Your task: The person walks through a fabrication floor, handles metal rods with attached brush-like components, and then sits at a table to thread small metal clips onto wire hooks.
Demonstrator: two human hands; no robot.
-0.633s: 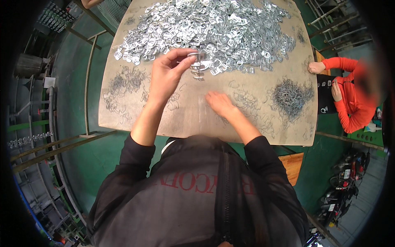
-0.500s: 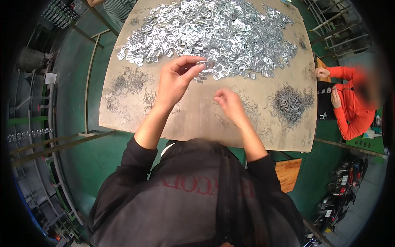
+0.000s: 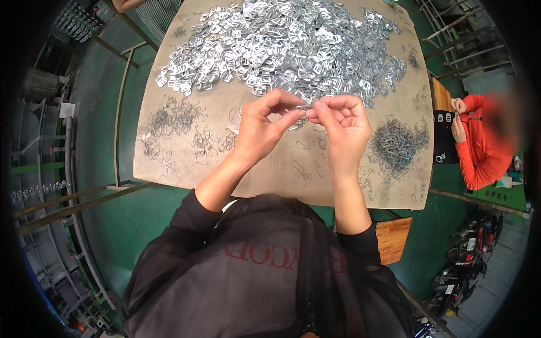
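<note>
My left hand pinches a small flat metal buckle between thumb and fingertips, just in front of the big heap of shiny metal buckles. My right hand has come up against it from the right, thumb and index finger pressed together at the buckle's edge. Whatever those right fingertips hold is too small and covered to make out. Right of that hand lies a dense pile of thin bent wire pieces. Looser wire pieces are scattered left of my left hand.
A worn tan tabletop carries all of this. At the right, a person in an orange-red top handles small parts beside a wooden board. A striped garment shows at the far left corner. Metal rails stand left.
My right hand has risen from low over the table to meet my left at the buckle. The left has shifted slightly right and nearer. The other person's hands have come together.
</note>
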